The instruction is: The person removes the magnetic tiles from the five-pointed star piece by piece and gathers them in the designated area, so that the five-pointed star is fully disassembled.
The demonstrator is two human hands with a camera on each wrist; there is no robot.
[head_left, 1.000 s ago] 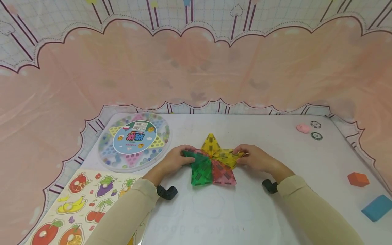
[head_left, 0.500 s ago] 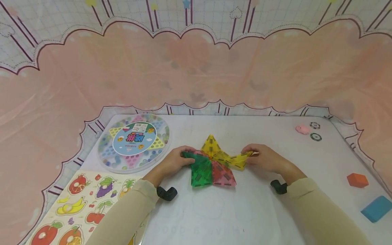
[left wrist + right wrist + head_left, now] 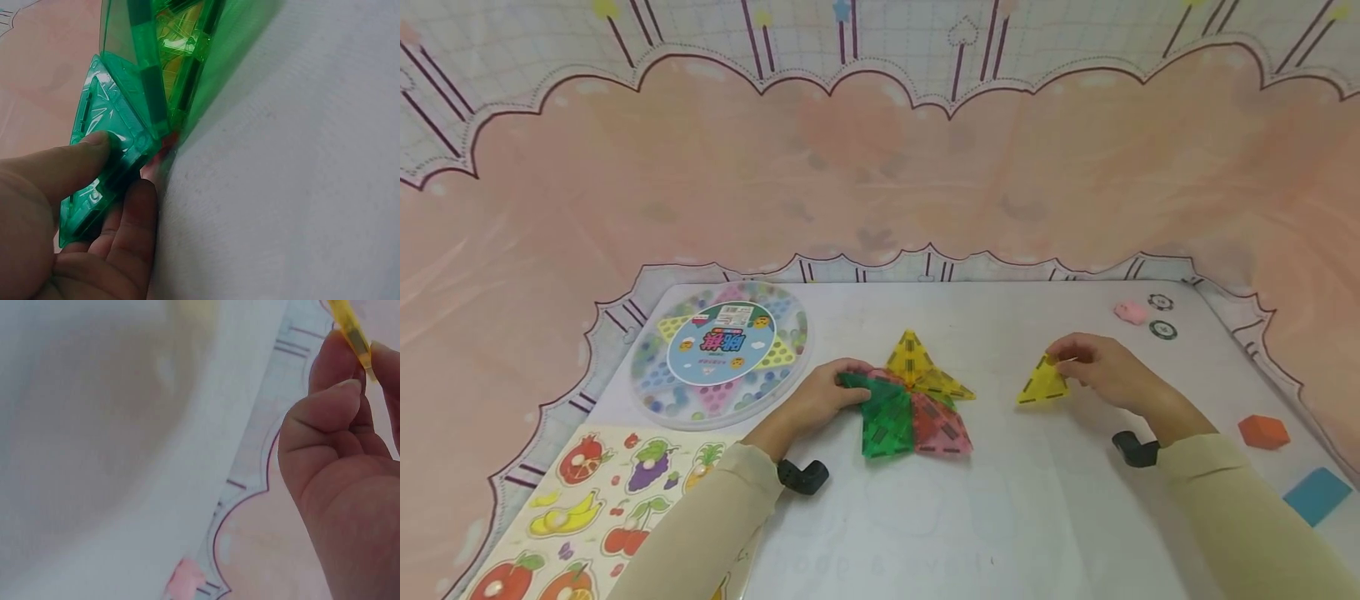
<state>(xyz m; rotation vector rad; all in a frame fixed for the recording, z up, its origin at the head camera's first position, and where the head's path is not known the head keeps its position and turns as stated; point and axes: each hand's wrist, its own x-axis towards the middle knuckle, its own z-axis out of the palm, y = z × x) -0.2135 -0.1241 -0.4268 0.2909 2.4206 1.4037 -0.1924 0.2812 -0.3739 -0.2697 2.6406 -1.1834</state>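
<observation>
A star-like shape of see-through magnetic tiles lies mid-table in the head view: a yellow top point (image 3: 910, 354), a green part (image 3: 887, 425) and a red part (image 3: 942, 425). My left hand (image 3: 827, 396) pinches a green triangular tile (image 3: 106, 119) at the shape's left, thumb on its face and fingers beneath. Apart from the shape, to the right, my right hand (image 3: 1093, 367) pinches a yellow triangular tile (image 3: 1043, 383) by its upper corner. In the right wrist view only a narrow end of that yellow tile (image 3: 351, 334) shows between thumb and fingers.
A round Chinese checkers box (image 3: 647, 392) stands back left, above a fruit puzzle board (image 3: 602, 492). On the right lie a pink pig figure (image 3: 1130, 312), two chips (image 3: 1162, 330), an orange block (image 3: 1264, 432) and a blue block (image 3: 1317, 496).
My right hand has pulled the yellow triangle off the shape's right side and carried it rightward. The left hand has kept its hold on the green tile.
</observation>
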